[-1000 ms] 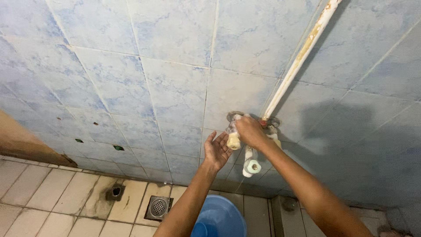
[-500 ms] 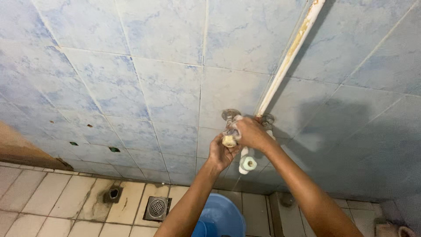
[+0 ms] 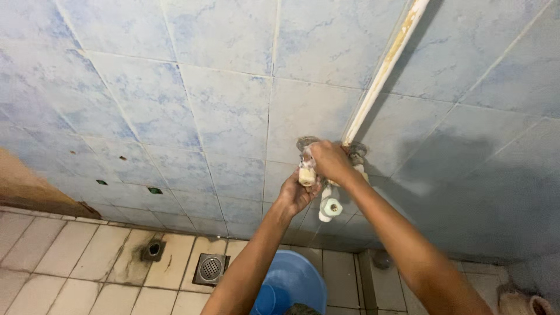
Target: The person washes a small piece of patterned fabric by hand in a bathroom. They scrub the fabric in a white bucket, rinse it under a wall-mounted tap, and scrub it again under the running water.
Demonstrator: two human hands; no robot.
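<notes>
A cream-coloured tap (image 3: 307,172) sticks out of a metal wall fitting on the blue tiled wall (image 3: 221,99). My right hand (image 3: 330,161) is closed around the top of the tap, next to where a white pipe (image 3: 382,70) runs up the wall. My left hand (image 3: 296,193) is cupped just under the tap's spout, fingers curled up against it. A second white tap outlet (image 3: 330,207) hangs just right of my left hand, below my right wrist.
A blue bucket (image 3: 291,283) stands on the floor under the taps, between my forearms. A square metal floor drain (image 3: 210,268) and a smaller round drain hole (image 3: 153,251) sit to the left on the beige floor tiles. A brown wooden edge (image 3: 29,189) shows at far left.
The view has shifted slightly, so the hands sit a little higher in the frame. Both hands stay on the tap, with my left hand closing in nearer the spout.
</notes>
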